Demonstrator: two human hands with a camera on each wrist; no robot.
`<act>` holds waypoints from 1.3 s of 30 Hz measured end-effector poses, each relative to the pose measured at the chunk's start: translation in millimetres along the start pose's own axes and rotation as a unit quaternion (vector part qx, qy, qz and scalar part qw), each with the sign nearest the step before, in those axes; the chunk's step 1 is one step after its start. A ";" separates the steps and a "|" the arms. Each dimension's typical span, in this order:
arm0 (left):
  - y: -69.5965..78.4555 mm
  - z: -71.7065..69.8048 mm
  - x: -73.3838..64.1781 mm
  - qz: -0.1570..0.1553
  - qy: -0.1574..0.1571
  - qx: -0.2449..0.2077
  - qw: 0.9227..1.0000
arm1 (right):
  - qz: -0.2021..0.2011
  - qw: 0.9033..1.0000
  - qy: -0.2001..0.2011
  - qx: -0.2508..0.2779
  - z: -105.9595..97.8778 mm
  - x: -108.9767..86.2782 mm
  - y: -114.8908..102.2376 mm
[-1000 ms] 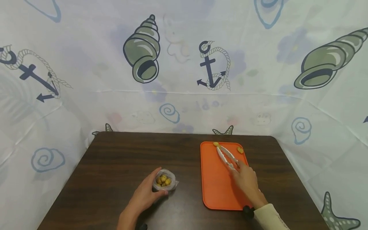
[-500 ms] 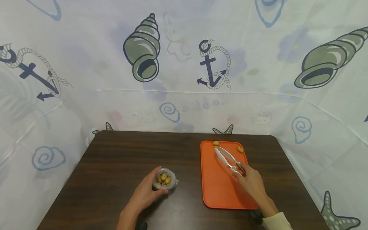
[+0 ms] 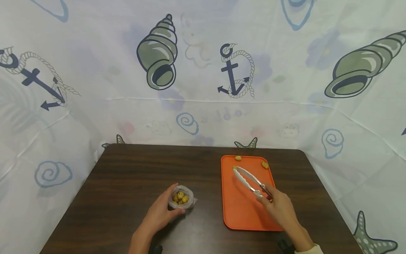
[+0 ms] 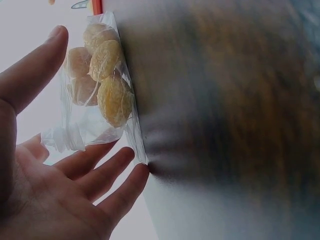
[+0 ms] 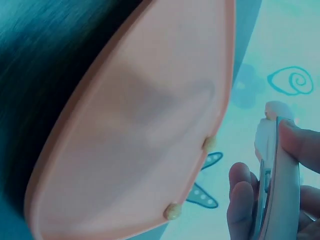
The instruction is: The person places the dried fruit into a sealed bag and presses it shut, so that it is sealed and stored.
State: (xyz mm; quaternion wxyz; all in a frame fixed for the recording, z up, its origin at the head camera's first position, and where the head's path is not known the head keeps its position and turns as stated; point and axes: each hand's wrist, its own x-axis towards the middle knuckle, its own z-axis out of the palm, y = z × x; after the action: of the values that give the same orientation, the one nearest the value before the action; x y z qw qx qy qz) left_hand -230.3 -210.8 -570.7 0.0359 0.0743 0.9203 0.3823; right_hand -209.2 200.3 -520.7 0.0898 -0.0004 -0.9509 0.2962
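Observation:
My left hand [image 3: 163, 211] curves its thumb and fingers around a clear plastic bag [image 3: 192, 202] standing on the table. Inside sit several wrinkled, yellow roundish pieces [image 4: 114, 100]; their exact kind cannot be told. In the left wrist view, fingertips [image 4: 125, 155] touch the bag's lower end. Over the orange tray [image 3: 244, 215], my right hand [image 3: 280, 208] grips metal tongs [image 3: 253, 188] with white scalloped tips. A yellow piece [image 3: 234, 167] is at the tong tips. Two more pieces lie near the tray's far rim, one left [image 3: 238, 158] and one right [image 3: 264, 164].
Both items are on a dark wood-grain table [image 3: 133, 173]; the bag is left of the tray. A white cloth [image 3: 203, 84] printed with shells and anchors hangs behind the table and along its sides.
My right hand has drawn the tongs back from the tray's far rim, toward me, with a yellow piece at the tips. My left hand and the bag have stayed put.

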 end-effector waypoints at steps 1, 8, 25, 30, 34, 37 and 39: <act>-0.2 -0.1 0.3 0.000 0.000 -0.001 1.000 | -0.004 1.000 0.001 0.000 -0.6 -0.7 -2.4; -0.6 -0.8 1.2 0.003 0.001 0.001 1.000 | -0.027 1.000 0.008 0.011 -3.2 -4.4 -20.7; 0.1 -1.2 1.2 0.003 0.000 -0.001 1.000 | -0.038 0.999 -0.012 0.035 2.3 -8.2 -53.6; 0.7 -1.0 -0.1 0.002 0.001 -0.002 1.000 | -0.061 0.997 0.009 0.045 7.6 -10.8 -61.9; 1.7 -0.6 -1.7 -0.002 0.000 -0.003 1.000 | -0.068 0.997 0.014 0.032 11.2 -13.8 -67.5; 2.0 -0.2 -2.2 -0.003 0.001 -0.003 1.000 | -0.063 0.997 0.007 0.032 12.3 -15.3 -72.2; 2.2 0.0 -2.1 -0.001 0.003 -0.001 1.000 | -0.061 0.998 0.002 0.035 12.5 -16.1 -75.1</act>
State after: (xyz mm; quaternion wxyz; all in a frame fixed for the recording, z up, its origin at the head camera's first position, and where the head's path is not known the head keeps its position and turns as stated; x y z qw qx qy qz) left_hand -228.0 -209.7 -569.1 0.0340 0.0719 0.9203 0.3830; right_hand -191.6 130.4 -491.3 0.1095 0.0598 -0.9382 0.3229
